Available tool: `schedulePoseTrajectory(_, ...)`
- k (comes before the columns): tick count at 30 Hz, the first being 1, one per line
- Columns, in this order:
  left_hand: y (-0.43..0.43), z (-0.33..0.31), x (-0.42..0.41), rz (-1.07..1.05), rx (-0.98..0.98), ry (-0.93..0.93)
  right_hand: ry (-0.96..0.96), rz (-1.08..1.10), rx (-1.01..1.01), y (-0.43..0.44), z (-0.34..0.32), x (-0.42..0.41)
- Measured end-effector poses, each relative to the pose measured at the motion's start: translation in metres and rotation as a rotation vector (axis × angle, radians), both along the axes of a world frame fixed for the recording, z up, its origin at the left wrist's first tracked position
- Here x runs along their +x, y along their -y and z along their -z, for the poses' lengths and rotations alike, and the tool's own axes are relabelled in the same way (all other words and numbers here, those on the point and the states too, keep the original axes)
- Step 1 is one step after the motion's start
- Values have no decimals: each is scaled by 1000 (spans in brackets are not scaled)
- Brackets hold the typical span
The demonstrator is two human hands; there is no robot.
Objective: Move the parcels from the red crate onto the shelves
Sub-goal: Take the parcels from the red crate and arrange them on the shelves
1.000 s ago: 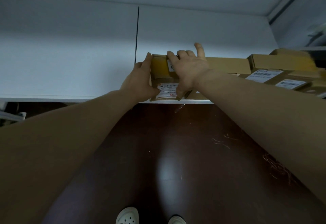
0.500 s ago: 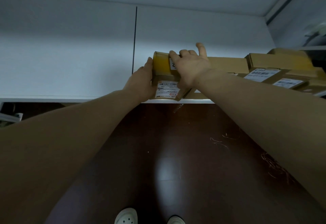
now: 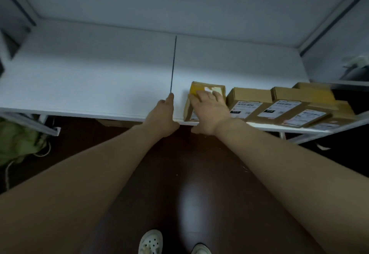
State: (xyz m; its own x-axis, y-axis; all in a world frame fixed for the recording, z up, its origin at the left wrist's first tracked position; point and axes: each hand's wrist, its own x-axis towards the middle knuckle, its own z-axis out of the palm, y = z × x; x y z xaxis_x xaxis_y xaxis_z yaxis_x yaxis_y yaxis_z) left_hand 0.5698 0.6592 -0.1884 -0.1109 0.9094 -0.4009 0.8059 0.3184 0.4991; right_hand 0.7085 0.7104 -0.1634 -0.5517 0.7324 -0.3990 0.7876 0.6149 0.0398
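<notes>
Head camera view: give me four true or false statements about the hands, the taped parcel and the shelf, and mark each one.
1. The right hand lies on the yellow-taped parcel. True.
2. The left hand grips that parcel. False: it is beside the parcel, apart from it, over the front edge of the shelf, and holds nothing.
3. The yellow-taped parcel sits on the white shelf. True.
4. The other parcels stand to the left of the taped one. False: they line up on its right along the shelf.
</notes>
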Motion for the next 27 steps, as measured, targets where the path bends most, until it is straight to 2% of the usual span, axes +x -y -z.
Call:
schedulePoseTrajectory(6, 95, -75, -31, -77, -97, -32, -114, -4, -222, 85, -66, -33)
schedulePoseTrajectory(13, 256, -136, -68, -371, -159, -64, -216, -225, -328, 203, -124, -101)
schedulePoseTrajectory(22, 466, -190, -152, -870, -157, -107, -146, -621, -321, 364, -168, -223)
schedulePoseTrajectory(27, 572, -206, -213, -1066, -136, -122, -131, -770, -296, 451, -183, -303)
